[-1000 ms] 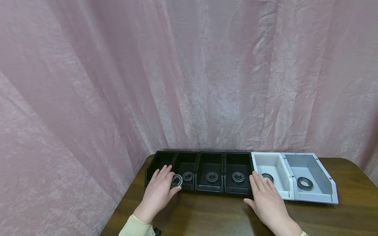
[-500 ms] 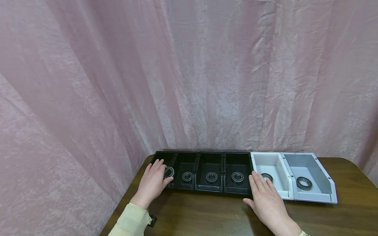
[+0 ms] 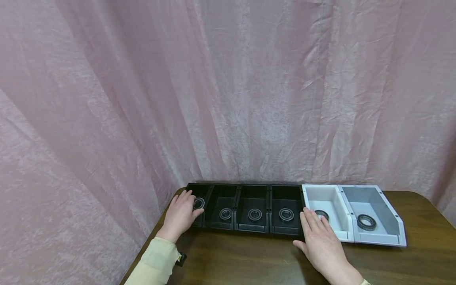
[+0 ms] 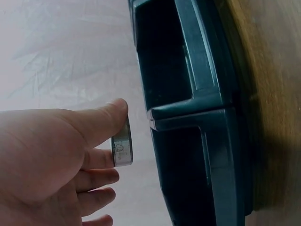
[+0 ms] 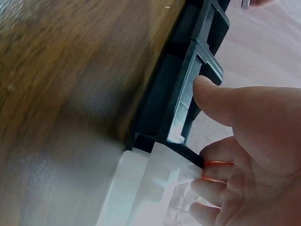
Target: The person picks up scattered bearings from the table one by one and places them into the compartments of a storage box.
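My left hand (image 3: 179, 215) pinches a ball bearing (image 3: 199, 203) between thumb and fingers, over the leftmost black bin (image 3: 198, 188). In the left wrist view that metal ring (image 4: 123, 147) stands clear of the dark bin walls (image 4: 218, 155). My right hand (image 3: 322, 242) lies with fairly straight fingers at the front, where a black bin (image 3: 286, 194) meets the white bin (image 3: 325, 194). In the right wrist view its fingers (image 5: 218, 153) are at that seam, holding nothing. They partly hide the bearing (image 3: 322, 215) in the white bin.
Single bearings lie in the other black bins, such as one bearing (image 3: 225, 214) second from left. A grey bin (image 3: 390, 206) with a larger bearing (image 3: 366, 222) ends the row at right. The wooden table (image 3: 246, 257) meets a pink curtain (image 3: 228, 99) behind.
My left hand has moved left and slightly away from me with the bearing, from beside the second black bin to over the leftmost one. The right hand has stayed in place.
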The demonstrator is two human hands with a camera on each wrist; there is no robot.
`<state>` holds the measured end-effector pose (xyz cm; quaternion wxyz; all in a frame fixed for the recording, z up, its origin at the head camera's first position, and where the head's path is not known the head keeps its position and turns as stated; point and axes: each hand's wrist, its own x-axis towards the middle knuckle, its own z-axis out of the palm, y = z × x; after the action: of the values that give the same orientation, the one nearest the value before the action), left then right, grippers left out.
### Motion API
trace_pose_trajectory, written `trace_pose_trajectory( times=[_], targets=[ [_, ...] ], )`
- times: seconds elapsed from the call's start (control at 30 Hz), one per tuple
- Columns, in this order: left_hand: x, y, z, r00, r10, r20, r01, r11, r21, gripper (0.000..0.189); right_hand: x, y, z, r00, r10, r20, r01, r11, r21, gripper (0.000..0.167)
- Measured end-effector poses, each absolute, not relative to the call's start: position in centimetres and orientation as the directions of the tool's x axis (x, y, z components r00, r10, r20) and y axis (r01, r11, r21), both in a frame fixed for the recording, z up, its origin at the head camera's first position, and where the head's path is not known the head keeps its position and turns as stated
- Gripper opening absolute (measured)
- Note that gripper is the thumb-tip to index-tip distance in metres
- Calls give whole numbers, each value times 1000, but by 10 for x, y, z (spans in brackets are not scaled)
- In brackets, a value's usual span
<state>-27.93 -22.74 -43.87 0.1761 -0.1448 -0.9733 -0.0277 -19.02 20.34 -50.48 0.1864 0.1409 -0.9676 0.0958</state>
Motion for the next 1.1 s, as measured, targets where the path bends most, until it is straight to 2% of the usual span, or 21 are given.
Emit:
trace_pose_trajectory(
  times=[0.4, 0.63, 1.1],
  targets=[
    [-294, -237, -446, -929, 214, 301, 235, 971, 36, 60, -191, 203, -506, -896, -231, 379, -300, 944, -136, 89],
    [-302, -245, -455, -925, 200, 322, 224, 974, 37, 59, -191, 203, -506, -893, -229, 387, -301, 944, -136, 88],
    [-308, -249, -465, -947, 165, 276, 187, 981, 55, 55, -192, 202, -508, -901, -225, 372, -291, 947, -133, 89]
  ],
)
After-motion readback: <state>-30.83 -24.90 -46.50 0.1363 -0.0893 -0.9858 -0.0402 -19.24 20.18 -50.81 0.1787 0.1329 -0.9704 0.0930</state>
